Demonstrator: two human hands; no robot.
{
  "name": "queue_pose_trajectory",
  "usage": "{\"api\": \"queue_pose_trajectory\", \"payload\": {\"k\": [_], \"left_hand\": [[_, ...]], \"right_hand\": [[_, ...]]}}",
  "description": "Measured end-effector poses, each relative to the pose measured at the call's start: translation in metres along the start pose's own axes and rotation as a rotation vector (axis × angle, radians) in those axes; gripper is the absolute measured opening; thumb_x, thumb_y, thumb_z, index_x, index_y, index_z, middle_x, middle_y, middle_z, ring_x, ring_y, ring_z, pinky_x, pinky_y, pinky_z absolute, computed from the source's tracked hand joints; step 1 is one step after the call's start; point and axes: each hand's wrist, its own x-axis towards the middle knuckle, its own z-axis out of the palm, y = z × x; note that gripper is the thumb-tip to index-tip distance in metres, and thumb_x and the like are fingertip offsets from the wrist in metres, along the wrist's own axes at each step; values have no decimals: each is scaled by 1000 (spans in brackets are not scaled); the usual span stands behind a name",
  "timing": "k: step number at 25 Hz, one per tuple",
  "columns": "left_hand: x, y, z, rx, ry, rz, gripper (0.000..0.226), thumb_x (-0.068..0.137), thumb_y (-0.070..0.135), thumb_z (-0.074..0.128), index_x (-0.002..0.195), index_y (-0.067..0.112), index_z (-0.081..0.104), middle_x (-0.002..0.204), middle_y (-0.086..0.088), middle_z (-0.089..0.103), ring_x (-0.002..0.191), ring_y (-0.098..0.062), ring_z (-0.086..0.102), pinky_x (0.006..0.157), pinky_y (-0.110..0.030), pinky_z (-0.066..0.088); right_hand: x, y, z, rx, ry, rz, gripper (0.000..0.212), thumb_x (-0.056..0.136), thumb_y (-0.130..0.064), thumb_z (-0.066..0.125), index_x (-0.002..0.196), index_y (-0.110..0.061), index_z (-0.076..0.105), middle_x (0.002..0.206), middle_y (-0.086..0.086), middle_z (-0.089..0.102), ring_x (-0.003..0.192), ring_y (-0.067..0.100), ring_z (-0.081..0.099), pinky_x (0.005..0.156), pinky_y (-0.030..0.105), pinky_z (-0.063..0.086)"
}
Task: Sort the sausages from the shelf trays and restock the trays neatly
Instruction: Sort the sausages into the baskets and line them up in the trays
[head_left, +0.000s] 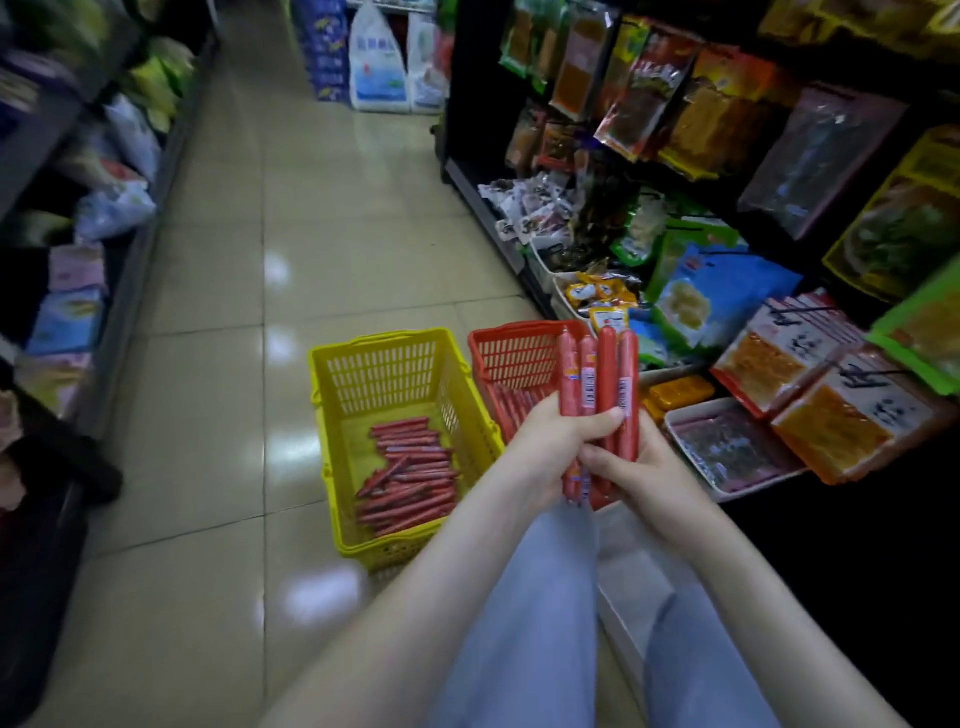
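Both hands hold one upright bundle of several red sausages (600, 374) in front of me. My left hand (558, 441) grips the bundle around its middle. My right hand (641, 467) grips its lower part from the right. Below and to the left, a yellow basket (332, 395) on the floor holds a pile of thinner red sausages (410, 475). A red basket (511, 345) beside it holds more sausages (517, 402), partly hidden by my left hand. A white shelf tray (678, 418) sits on the low shelf to the right of my hands.
Shelves of packaged snacks (727, 104) line the right side, with orange packs (831, 431) hanging over the low shelf. Another shelf (78, 208) runs along the left. The tiled aisle floor (322, 208) stretches ahead to stacked bags (376, 62). My knees are below the hands.
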Motion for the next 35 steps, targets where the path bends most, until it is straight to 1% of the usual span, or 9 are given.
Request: {"api": "queue_pose_trajectory", "payload": {"k": [5, 9, 11, 15, 18, 21, 25, 31, 35], "left_hand": [[28, -3, -16, 29, -1, -8, 31, 95, 11, 55, 126, 15, 51, 110, -8, 63, 103, -20, 61, 91, -35, 52], [62, -1, -38, 206, 96, -71, 76, 76, 60, 56, 138, 21, 38, 132, -8, 56, 120, -21, 55, 104, -43, 44], [78, -5, -60, 290, 131, -154, 94, 69, 80, 44, 142, 22, 36, 139, -4, 50, 126, -18, 51, 108, -42, 40], [98, -18, -112, 190, 310, -190, 63, 92, 68, 19, 125, 28, 55, 131, 1, 55, 121, -19, 53, 104, -39, 43], [99, -36, -167, 650, 731, 120, 49, 101, 40, 37, 142, 14, 32, 133, -8, 46, 129, -28, 43, 100, -31, 39], [106, -74, -249, 1563, 675, 246, 61, 89, 28, 56, 144, 17, 34, 146, -16, 40, 135, -31, 36, 109, -45, 30], [123, -127, -318, 1883, 379, -192, 76, 67, 31, 79, 137, 20, 51, 138, -14, 52, 133, -33, 44, 109, -56, 24], [158, -219, -377, 1702, 162, -851, 66, 102, 39, 33, 152, 31, -9, 161, -3, -9, 148, -23, -7, 117, -48, 1], [176, -258, -385, 1646, 122, -964, 74, 100, 50, 30, 149, 25, -19, 158, -7, -22, 147, -23, -12, 117, -46, -1]], "right_hand": [[36, 6, -1, 102, -84, 119, 50, 70, -14, 72, 118, -12, 58, 96, 10, 73, 86, 22, 70, 68, 31, 58], [75, 14, -1, 214, -203, 263, 81, 45, -33, 94, 113, -2, 63, 97, 19, 69, 82, 27, 69, 70, 34, 58], [97, 23, 3, 199, -236, 317, 65, 51, -23, 91, 105, 0, 63, 86, 18, 68, 71, 26, 66, 62, 32, 57], [150, 61, 26, -79, -360, 337, 36, 75, -5, 68, 107, 4, 55, 76, 17, 60, 65, 29, 53, 50, 28, 45], [205, 104, 48, -541, -481, 278, 32, 85, -5, 66, 112, -7, 47, 83, 6, 56, 67, 21, 54, 54, 28, 44], [261, 172, 75, -1020, -701, 103, 34, 87, -10, 60, 115, -11, 40, 107, 12, 58, 95, 29, 60, 74, 36, 48], [290, 278, 111, -1447, -904, -230, 43, 89, 0, 45, 131, -6, 36, 127, 15, 52, 116, 32, 55, 89, 44, 48], [287, 399, 115, -1599, -997, -273, 46, 90, -17, 34, 130, -18, 57, 117, 3, 62, 106, 21, 59, 83, 35, 49], [290, 427, 101, -1689, -1149, 106, 77, 97, -50, 36, 152, -24, -11, 161, 1, 0, 147, 22, 3, 116, 50, 5]]}}
